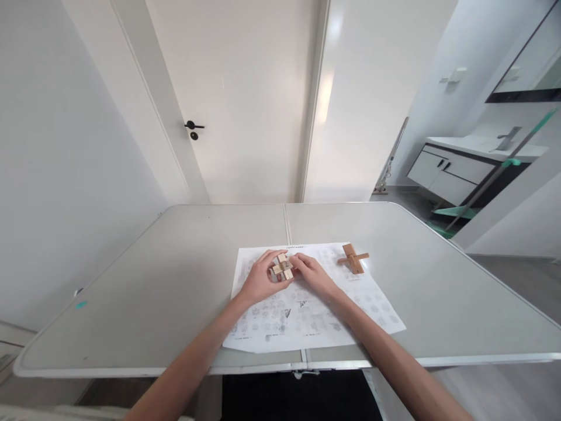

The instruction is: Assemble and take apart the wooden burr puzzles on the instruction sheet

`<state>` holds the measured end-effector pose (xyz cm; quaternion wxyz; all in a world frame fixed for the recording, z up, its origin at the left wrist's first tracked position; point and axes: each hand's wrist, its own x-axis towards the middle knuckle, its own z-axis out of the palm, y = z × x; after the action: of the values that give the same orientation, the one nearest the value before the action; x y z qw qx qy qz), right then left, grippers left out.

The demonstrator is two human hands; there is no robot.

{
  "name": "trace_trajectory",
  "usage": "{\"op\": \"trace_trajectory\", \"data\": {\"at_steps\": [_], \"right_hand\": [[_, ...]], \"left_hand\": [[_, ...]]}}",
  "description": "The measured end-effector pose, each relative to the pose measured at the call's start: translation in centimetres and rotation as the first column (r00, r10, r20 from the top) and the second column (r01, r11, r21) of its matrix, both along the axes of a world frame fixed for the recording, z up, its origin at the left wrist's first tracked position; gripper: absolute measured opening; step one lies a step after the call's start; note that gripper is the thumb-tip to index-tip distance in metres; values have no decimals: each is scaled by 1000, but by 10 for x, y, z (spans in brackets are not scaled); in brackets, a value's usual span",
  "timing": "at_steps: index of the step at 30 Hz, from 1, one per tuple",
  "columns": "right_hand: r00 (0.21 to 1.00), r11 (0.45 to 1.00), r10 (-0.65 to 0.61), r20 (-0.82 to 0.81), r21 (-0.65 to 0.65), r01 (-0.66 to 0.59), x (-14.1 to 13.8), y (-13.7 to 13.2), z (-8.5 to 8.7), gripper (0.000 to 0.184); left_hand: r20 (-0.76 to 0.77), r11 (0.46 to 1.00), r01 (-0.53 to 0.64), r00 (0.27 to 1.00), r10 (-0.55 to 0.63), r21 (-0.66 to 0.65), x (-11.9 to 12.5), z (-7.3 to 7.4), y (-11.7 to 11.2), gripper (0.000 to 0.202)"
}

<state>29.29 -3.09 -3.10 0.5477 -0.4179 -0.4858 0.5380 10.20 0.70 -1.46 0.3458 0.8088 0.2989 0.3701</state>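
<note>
A pale wooden interlocking puzzle (281, 268) of crossed blocks is held just over the printed paper sheet (381, 318). My left hand (259, 280) wraps round it from the left, thumb below and fingers above. From the right, my right hand (312, 272) has its fingers closed at the puzzle's right side, touching or gripping a block there; its fingertips are partly hidden. A darker brown wooden puzzle (353, 259) of crossed pieces rests on the right part of the sheet, apart from both hands.
The sheet lies on a grey folding table (184, 263) with a metal edge and a centre seam. Beyond stands a white door (245, 105) with a black handle (193, 125). A sink cabinet (456, 169) and a green-ended pole (504, 166) are at the right.
</note>
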Motion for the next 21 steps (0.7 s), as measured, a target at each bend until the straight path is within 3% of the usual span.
{"op": "trace_trajectory", "data": {"at_steps": [3, 6, 11, 15, 21], "right_hand": [[992, 994, 71, -103, -77, -79, 2, 3, -2, 45], [970, 989, 37, -241, -131, -70, 9, 12, -6, 48], [897, 987, -140, -419, -133, 92, 37, 34, -16, 54], [842, 972, -234, -487, -129, 196, 51, 42, -22, 57], [860, 977, -199, -470, -162, 138, 32, 34, -19, 47]], "left_hand": [[18, 990, 19, 1000, -17, -141, 0, -1, 2, 67], [57, 970, -31, 997, 46, -240, 0, -3, 5, 70], [74, 960, -161, 981, 182, -230, -2, -4, 12, 50], [55, 958, -171, 981, 188, -231, -2, -5, 14, 40], [31, 956, -223, 972, 233, -190, -2, -13, 18, 33]]}}
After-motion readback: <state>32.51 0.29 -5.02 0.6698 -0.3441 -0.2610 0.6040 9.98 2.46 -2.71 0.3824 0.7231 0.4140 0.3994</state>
